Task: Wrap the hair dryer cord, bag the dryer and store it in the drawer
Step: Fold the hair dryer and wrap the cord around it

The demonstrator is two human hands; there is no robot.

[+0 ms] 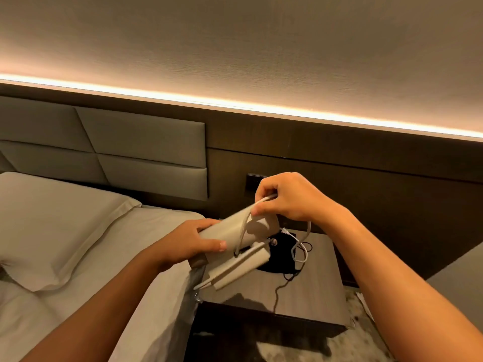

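Observation:
A white hair dryer is held in the air above the left edge of the nightstand, its folded handle pointing down toward me. My left hand grips the dryer's barrel. My right hand pinches the white cord at the top of the barrel; a turn of cord runs across the barrel, and the rest hangs in loops over the nightstand. A black drawstring bag lies on the nightstand under the dryer, partly hidden by it.
A bed with a grey pillow and sheet fills the left side, with a padded headboard behind. A dark wall switch plate sits behind my right hand. The bag's thin black drawstring trails over the nightstand top.

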